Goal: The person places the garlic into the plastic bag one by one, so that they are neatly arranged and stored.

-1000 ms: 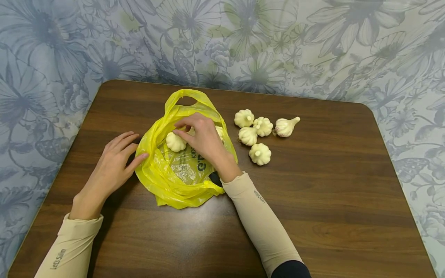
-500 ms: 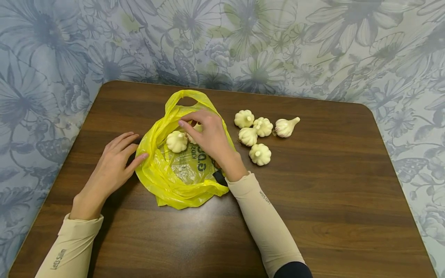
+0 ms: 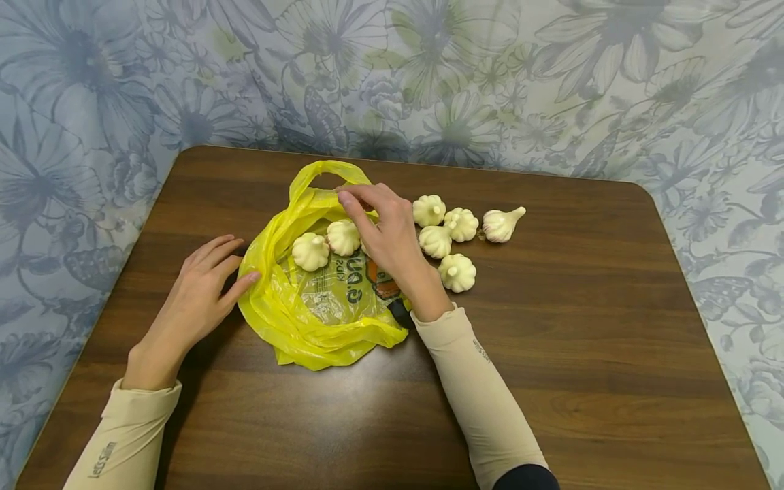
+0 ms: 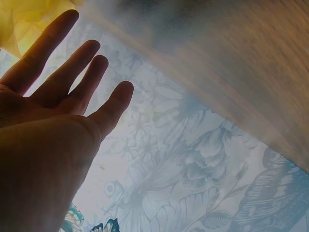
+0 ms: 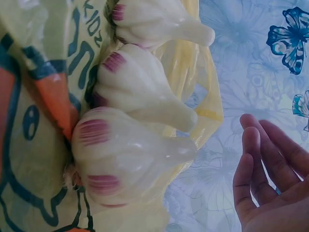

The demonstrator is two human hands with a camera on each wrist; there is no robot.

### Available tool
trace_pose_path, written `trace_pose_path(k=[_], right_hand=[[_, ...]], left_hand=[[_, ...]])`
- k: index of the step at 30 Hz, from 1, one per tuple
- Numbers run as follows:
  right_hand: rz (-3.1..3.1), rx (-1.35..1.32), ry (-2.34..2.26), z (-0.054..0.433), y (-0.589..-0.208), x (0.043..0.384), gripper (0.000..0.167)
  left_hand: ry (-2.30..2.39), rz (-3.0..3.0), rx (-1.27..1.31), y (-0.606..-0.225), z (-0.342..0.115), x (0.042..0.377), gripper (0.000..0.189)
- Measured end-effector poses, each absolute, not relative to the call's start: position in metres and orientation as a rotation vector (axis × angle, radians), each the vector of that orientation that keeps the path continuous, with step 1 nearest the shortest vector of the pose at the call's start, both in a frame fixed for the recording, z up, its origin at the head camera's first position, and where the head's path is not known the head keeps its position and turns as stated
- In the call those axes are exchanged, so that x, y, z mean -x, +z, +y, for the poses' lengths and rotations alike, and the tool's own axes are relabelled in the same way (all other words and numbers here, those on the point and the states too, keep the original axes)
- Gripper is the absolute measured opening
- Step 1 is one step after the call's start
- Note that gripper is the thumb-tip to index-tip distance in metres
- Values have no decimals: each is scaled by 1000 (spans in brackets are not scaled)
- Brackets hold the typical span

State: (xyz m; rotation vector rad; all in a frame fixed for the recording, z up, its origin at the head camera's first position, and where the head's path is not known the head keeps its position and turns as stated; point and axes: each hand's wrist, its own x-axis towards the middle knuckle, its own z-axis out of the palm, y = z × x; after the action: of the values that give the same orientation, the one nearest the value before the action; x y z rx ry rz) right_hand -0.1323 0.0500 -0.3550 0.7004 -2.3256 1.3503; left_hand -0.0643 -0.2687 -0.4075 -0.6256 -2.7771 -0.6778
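A yellow plastic bag (image 3: 269, 292) lies spread on the table with its mouth facing up and a loop handle at the back. Inside it are garlic bulbs (image 3: 310, 252), white with purple streaks; the right wrist view shows three garlic bulbs (image 5: 130, 154) in a row. My left hand (image 3: 199, 292) has its fingers extended, the thumb touching the bag's left side. My right hand (image 3: 392, 238) is over the bag's right side, fingers loosely bent and holding nothing. It hides part of the bag and a bulb beneath. In the right wrist view, this hand (image 5: 270, 174) is apart from the bulbs.
Several more garlic bulbs (image 3: 456, 272) lie on the brown wooden table (image 3: 582, 340) just right of the bag, with one bulb (image 3: 503, 224) slightly apart from that group. Behind the table's far edge stands a wall with flowered wallpaper (image 3: 459, 82).
My right hand has moved right and back, away from the leftmost bulb in the bag, uncovering a second bulb and more of the print. The left hand has stayed in place.
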Motion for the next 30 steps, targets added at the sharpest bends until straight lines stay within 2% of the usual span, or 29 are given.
trace_pose_path(k=[30], right_hand=[[-2430,-735,1204,86,-351,119,29]], left_hand=[[-667,-2785,620,-406,-270,63,34]])
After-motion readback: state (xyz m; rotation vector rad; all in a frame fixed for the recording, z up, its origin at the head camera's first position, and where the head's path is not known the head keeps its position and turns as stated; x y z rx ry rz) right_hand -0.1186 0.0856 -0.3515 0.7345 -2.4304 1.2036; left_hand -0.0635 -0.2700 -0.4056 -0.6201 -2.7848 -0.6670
